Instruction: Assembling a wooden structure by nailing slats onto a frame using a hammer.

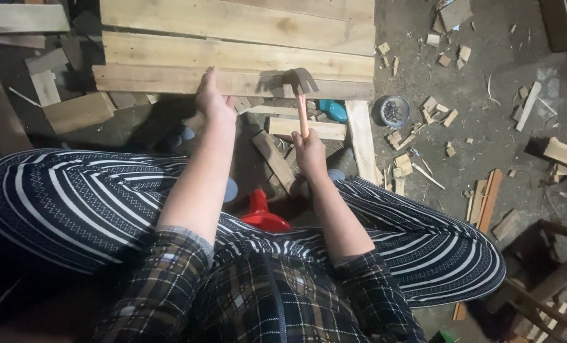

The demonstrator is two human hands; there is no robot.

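Head view, looking down over a seated person's lap in striped trousers and a checked shirt. Item one: wooden pallet (239, 47) of pale planks, lying on the floor at the top of the picture, its near edge facing the person. Item two: left hand (212, 98), fingers loosely open, resting against the near edge plank of the pallet, gripping nothing. Item three: right hand (310, 152), closed around the orange handle of a hammer (302, 95); the hammer stands upright, its dark claw head level with the pallet's near edge plank, whether touching it cannot be told. Item four: round tin of nails (395, 111), on the floor just beside the pallet's near right corner. Item five: red plastic stool (261, 213), partly visible between the knees. Item six: blue object (333, 109), under the pallet's near edge, kind unclear. Item seven: loose wood offcuts (445, 114), scattered across the floor to the right, with longer slats (485, 200) near the right knee.
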